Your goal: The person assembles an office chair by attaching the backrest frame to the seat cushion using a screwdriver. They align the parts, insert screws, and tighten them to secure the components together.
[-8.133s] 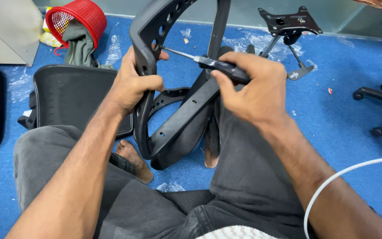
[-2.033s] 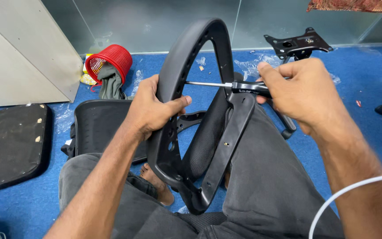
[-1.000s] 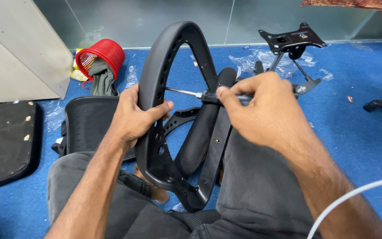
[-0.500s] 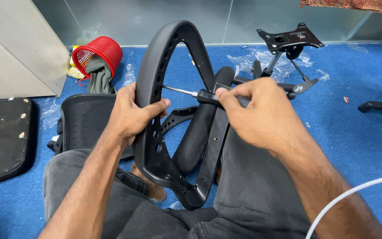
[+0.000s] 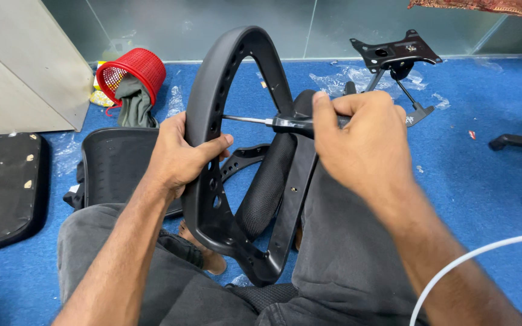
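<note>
The black chair frame [image 5: 212,181] stands upright between the person's knees, looking stiff, light and awkwardly curved, so the rim seems the surest hold. The left hand [image 5: 179,157] clasps that rim; the right hand [image 5: 364,142] grips a screwdriver [image 5: 273,122], tip at the frame's inner edge. Beyond lie a seat pan [image 5: 113,166], red basket [image 5: 134,72] and metal bracket [image 5: 397,54].

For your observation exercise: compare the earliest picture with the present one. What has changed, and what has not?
The black chair frame was tipped upright. The left hand still grips its rim, and the right hand keeps the screwdriver tip at the frame. The red basket stays put.
</note>
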